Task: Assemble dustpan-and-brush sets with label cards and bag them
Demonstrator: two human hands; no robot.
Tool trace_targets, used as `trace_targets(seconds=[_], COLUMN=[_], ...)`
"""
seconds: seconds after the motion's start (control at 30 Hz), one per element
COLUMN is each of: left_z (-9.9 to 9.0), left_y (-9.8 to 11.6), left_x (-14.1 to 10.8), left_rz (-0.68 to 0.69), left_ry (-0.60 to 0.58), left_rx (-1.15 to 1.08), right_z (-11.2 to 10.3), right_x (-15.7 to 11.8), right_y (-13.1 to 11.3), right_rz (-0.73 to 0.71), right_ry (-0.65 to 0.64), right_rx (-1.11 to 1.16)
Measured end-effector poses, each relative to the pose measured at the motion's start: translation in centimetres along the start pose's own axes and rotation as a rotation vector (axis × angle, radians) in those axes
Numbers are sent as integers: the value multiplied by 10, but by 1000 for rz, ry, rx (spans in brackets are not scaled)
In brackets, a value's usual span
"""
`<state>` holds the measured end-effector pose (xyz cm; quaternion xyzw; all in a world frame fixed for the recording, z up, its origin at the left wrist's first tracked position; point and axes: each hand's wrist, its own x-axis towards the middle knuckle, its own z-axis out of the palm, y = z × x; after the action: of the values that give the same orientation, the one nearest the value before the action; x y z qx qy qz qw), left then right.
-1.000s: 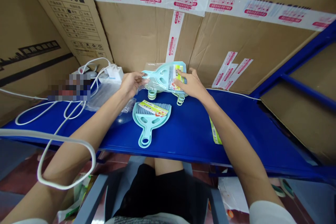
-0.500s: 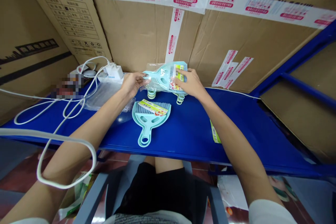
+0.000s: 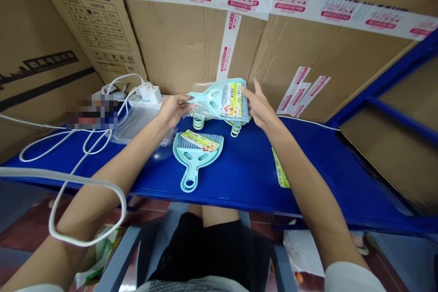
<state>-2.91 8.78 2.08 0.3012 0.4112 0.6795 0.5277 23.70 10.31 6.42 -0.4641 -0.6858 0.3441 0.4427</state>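
Observation:
At the back of the blue table, a light-blue dustpan-and-brush set (image 3: 214,98) lies in a clear plastic bag, its handle pointing left. A yellow-green label card (image 3: 232,99) lies over its bristles. My left hand (image 3: 176,108) is closed on the handle end through the plastic. My right hand (image 3: 260,105) is at the wide end, fingers apart and thumb raised, with fingertips by the edge; whether they touch it is hard to tell. Nearer to me lies an unbagged dustpan and brush (image 3: 191,164), handle towards me, with another label card (image 3: 201,140) on its bristles.
More handle ends (image 3: 235,128) show beneath the bagged set. Clear plastic bags (image 3: 133,123) lie at left beside a white charger (image 3: 150,93) and looped white cables (image 3: 91,146). A label card (image 3: 280,171) lies by my right forearm. Cardboard (image 3: 191,36) walls the back.
My right hand has slid off the label to the right edge of the bagged set and its fingers have spread. My left hand keeps its hold on the handle end.

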Motion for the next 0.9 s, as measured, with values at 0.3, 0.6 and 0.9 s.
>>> trace_targets(seconds=[0.3, 0.6, 0.9], left_z=[1, -4, -11], left_y=[4, 9, 10], left_x=[-6, -3, 6], left_rz=[7, 1, -5], left_ry=[17, -46, -14], left_rx=[77, 95, -11], right_z=[1, -1, -8], right_x=[0, 0, -2], right_y=[-11, -10, -12], right_rz=[509, 498, 432], right_ry=[23, 127, 201], right_rx=[625, 636, 670])
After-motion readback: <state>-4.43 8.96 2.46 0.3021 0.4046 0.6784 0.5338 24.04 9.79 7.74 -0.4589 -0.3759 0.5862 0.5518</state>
